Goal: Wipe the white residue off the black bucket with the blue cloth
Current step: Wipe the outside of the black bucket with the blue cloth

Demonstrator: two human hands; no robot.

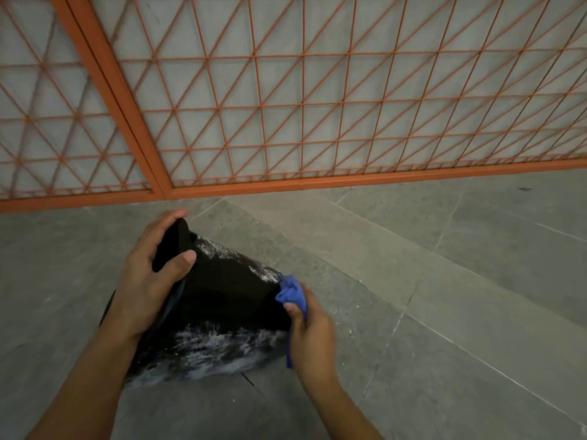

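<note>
The black bucket lies tilted on its side over the grey floor, its rim to the left and its base to the right. White residue streaks its lower side and its upper edge. My left hand grips the rim, thumb on the outside and fingers curled over the top. My right hand holds the bunched blue cloth against the bucket's right end, near the upper residue streak. A strip of the cloth hangs down below the hand.
An orange metal mesh fence on an orange frame stands just behind the bucket, across the whole view. Grey stone floor tiles spread to the right and front, with white specks scattered near the bucket.
</note>
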